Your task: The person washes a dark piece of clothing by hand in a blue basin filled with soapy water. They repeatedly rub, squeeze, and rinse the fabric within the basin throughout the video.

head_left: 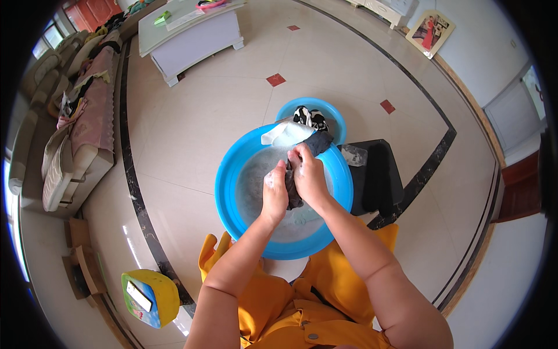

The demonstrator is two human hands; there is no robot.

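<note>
A large blue basin [226, 192] of cloudy, sudsy water stands in front of me. Above the water, my left hand [275, 192] and my right hand [311, 179] are closed around a dark wet cloth [294, 196], whose lower end hangs between them. Foam clings to the fingers. How much of the cloth lies inside the grip is hidden. Over the basin's far rim lie a white cloth [286, 134] and a dark grey cloth [319, 142]. Just behind, a smaller blue basin [337, 114] holds a black-and-white patterned cloth [311, 118].
Right of the basin, a clear plastic container [354, 155] sits on a black flat-topped object [381, 180]. At lower left stands a yellow stool [168, 299] bearing a phone [139, 295]. Farther off are a sofa [87, 154], a white table [203, 43] and a framed picture [430, 33].
</note>
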